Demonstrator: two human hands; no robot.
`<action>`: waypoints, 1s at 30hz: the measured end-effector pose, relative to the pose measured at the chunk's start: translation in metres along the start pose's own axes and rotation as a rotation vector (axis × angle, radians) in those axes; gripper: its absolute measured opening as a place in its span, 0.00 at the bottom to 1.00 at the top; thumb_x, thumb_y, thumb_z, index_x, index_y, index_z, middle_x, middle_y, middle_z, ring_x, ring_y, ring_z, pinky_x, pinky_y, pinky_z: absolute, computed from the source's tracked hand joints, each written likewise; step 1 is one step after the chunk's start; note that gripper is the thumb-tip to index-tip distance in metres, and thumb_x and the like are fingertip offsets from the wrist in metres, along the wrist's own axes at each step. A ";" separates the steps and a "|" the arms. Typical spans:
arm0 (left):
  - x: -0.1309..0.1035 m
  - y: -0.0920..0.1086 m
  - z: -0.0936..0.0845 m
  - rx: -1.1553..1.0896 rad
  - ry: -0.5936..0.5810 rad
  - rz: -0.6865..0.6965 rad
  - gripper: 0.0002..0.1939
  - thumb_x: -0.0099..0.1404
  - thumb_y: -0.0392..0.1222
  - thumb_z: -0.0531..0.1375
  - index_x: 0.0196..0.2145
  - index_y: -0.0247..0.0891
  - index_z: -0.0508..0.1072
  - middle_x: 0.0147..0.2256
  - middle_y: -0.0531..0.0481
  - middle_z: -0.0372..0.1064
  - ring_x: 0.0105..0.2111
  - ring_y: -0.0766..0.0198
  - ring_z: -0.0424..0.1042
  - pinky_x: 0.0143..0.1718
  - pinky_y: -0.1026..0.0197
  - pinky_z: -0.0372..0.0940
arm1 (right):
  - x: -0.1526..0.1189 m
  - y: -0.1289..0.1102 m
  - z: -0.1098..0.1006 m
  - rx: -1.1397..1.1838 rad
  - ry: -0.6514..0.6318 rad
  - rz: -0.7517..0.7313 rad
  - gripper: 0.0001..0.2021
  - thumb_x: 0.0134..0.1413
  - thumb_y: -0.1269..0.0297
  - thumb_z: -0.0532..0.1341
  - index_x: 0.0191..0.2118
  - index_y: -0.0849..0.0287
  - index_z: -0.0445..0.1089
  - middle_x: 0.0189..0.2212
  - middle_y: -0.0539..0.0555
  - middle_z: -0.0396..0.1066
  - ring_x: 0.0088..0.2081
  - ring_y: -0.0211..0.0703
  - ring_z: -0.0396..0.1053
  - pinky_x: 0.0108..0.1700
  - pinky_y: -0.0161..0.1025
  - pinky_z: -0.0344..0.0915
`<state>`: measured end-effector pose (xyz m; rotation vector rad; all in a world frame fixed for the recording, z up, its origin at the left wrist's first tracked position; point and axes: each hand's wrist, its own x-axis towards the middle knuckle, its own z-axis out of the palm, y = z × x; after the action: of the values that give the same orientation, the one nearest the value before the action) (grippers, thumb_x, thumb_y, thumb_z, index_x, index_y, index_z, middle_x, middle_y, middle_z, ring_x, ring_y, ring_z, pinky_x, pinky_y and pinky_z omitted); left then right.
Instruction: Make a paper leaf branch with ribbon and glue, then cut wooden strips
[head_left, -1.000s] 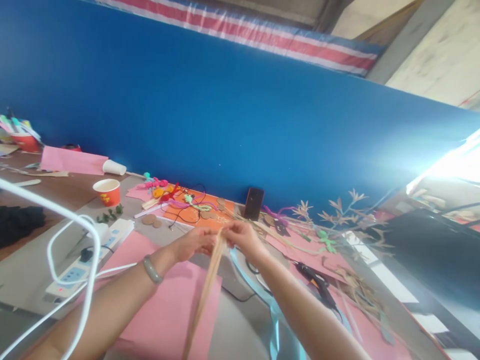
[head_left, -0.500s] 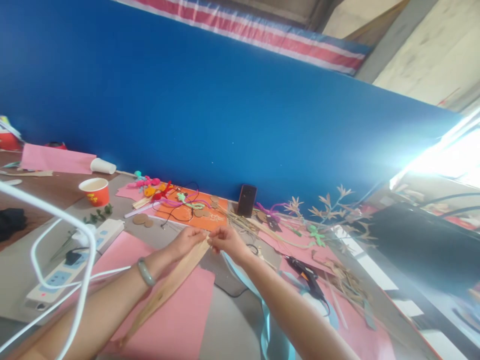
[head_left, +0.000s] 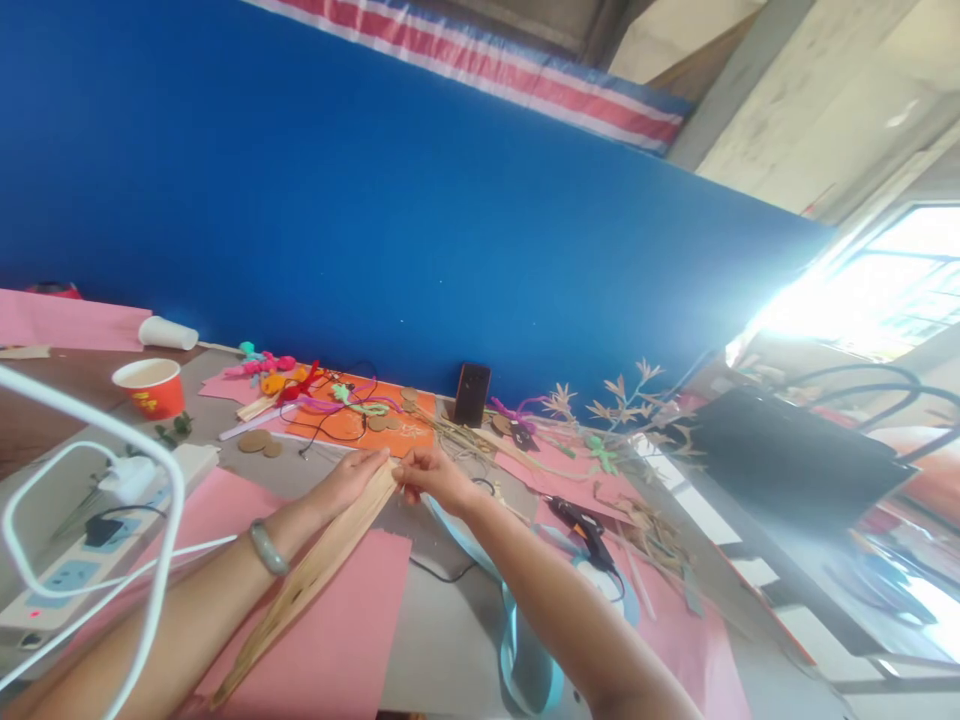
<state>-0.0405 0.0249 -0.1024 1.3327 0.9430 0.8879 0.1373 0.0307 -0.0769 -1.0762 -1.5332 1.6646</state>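
Note:
A long tan dried leaf strip [head_left: 322, 570] slants from the middle of the table down toward the lower left, over pink paper [head_left: 352, 640]. Its upper end is pinched by my left hand [head_left: 352, 482], which has a pale green bangle on the wrist. My right hand [head_left: 431, 478] grips the same end from the other side, thumb and fingers pressed together. The two hands are close to each other. Light blue ribbon [head_left: 510, 640] hangs in loops beneath my right forearm.
A power strip [head_left: 67, 575] with white cables and a red paper cup [head_left: 150, 388] stand at left. Behind my hands are orange paper [head_left: 322, 425] and a dark phone [head_left: 472, 395]. A black glue gun [head_left: 585, 530] lies at right, near dried flowers [head_left: 630, 400].
The view has shifted right, so the table items appear further left. The strip looks broader, and my left fingers lie flatter along its upper end. Both hands remain on it.

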 end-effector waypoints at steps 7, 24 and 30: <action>-0.002 0.009 -0.004 -0.111 -0.169 -0.010 0.21 0.54 0.58 0.62 0.25 0.33 0.70 0.19 0.57 0.58 0.18 0.72 0.52 0.21 0.67 0.47 | -0.001 0.001 -0.001 0.021 -0.028 -0.005 0.19 0.43 0.48 0.66 0.27 0.61 0.66 0.21 0.49 0.73 0.16 0.32 0.66 0.20 0.29 0.58; 0.004 -0.002 0.001 -0.009 0.042 0.020 0.26 0.59 0.61 0.54 0.20 0.33 0.71 0.19 0.49 0.67 0.21 0.64 0.65 0.24 0.64 0.57 | 0.003 0.005 0.010 -0.189 0.003 0.007 0.22 0.36 0.46 0.69 0.22 0.60 0.62 0.15 0.44 0.66 0.16 0.30 0.61 0.21 0.30 0.56; -0.001 0.006 -0.003 -0.322 -0.168 -0.038 0.22 0.60 0.59 0.56 0.33 0.34 0.73 0.25 0.46 0.72 0.27 0.59 0.72 0.29 0.60 0.64 | 0.000 -0.011 0.016 -0.079 -0.364 0.073 0.23 0.39 0.45 0.67 0.29 0.63 0.72 0.24 0.50 0.72 0.24 0.33 0.68 0.32 0.33 0.64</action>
<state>-0.0435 0.0258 -0.0959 1.0899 0.6612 0.8446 0.1223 0.0242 -0.0662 -0.9120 -1.8180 1.9455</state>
